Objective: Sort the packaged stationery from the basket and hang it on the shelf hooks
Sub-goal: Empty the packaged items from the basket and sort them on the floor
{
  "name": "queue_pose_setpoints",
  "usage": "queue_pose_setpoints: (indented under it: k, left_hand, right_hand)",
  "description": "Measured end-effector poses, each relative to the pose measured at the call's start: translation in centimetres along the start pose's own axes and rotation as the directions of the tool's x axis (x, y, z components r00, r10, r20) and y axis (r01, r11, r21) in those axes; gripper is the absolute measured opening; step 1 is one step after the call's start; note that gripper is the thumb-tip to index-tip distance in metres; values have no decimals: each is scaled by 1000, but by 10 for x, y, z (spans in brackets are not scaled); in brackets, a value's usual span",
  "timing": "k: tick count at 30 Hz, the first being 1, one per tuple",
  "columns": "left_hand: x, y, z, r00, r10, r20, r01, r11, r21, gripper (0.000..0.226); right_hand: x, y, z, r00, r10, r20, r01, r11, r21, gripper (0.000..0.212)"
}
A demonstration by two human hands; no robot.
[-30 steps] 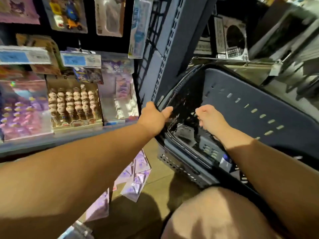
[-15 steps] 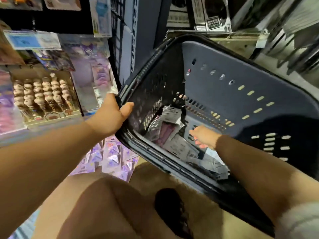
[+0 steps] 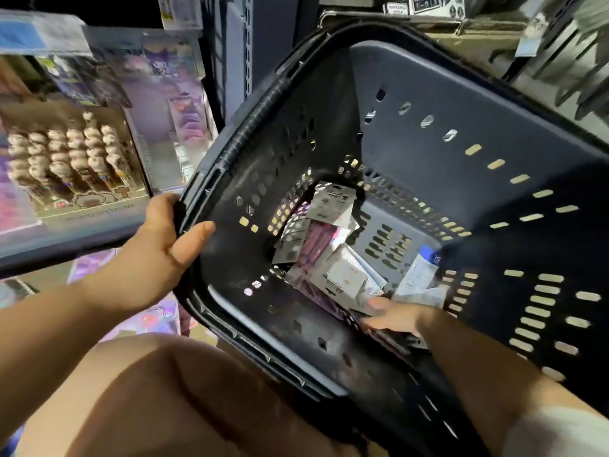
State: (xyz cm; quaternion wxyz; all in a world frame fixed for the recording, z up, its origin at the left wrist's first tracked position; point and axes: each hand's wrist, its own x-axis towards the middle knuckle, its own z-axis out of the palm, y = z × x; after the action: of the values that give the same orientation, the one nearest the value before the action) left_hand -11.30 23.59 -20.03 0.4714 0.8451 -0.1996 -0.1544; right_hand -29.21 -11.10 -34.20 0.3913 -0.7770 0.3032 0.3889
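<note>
The packaged stationery lay in a loose pile on the floor of a dark plastic basket, gathered toward the basket's seven o'clock corner. The pile included white carded packs, a purple pack among them, and a white and blue packet lying apart at the pile's three o'clock. The basket was tilted, its opening facing the viewer.

The right hand reached inside the basket at the pile's five o'clock edge. Its fingers stretched toward nine o'clock and touched the packs. Blur made it impossible to tell whether they held one.

The left hand gripped the basket's rim at nine o'clock, thumb lying over the inside, fingers curled round the outside.

A bare thigh filled the frame at seven o'clock, below the basket. A white sleeve showed at five o'clock.

At nine o'clock stood a shelf carrying a display box of character-topped pens. Purple cartoon packs hung at ten o'clock, beside a blue price label. A grey shelf post rose at twelve o'clock.
</note>
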Motion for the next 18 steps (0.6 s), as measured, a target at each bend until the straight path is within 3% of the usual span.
queue_pose_setpoints:
  k: [2,3,5,7,9,10,13,14,16,18]
  left_hand:
    - [-3,-1,1,1000,-10,-3,10,1000,2,75]
    - [-4,-2,2,1000,-11,-1,11,1000,5,73]
    - [-8,-2,3,1000,-12,-9,12,1000,17,72]
    - [-10,-3,4,1000,-8,-19,8,1000,8,77]
    - [-11,-2,5,1000,-5,-21,4,1000,-11,81]
    - [-11,-2,5,1000,-9,-19,8,1000,-2,82]
    - [-14,-6,6,1000,1,-25,-1,1000,19,71]
    - [-16,-6,6,1000,6,-28,-5,1000,28,63]
    - [-20,-8,6,999,11,-30,-11,1000,23,55]
    - [-24,-9,7,999,21,-26,-21,1000,17,53]
  right_hand:
    - [0,4,2,1000,-10,25,6,988,157,75]
    - [-1,6,0,998,-15,58,4,982,189,72]
    - [-3,8,-8,979,-36,199,2,986,167,92]
    - [-6,8,-10,972,32,234,-28,999,-24,114]
    - [-9,12,-5,992,40,116,-13,974,-228,116]
    - [-11,13,-3,1000,2,31,5,972,-236,106]
    - [-15,18,1,964,-73,-255,72,997,-14,64]
    - [-12,22,2,930,-64,-363,62,998,-17,56]
    - [-10,25,4,859,-10,-512,-76,986,-148,49]
    - [-9,27,7,835,27,-549,-167,964,-207,47]
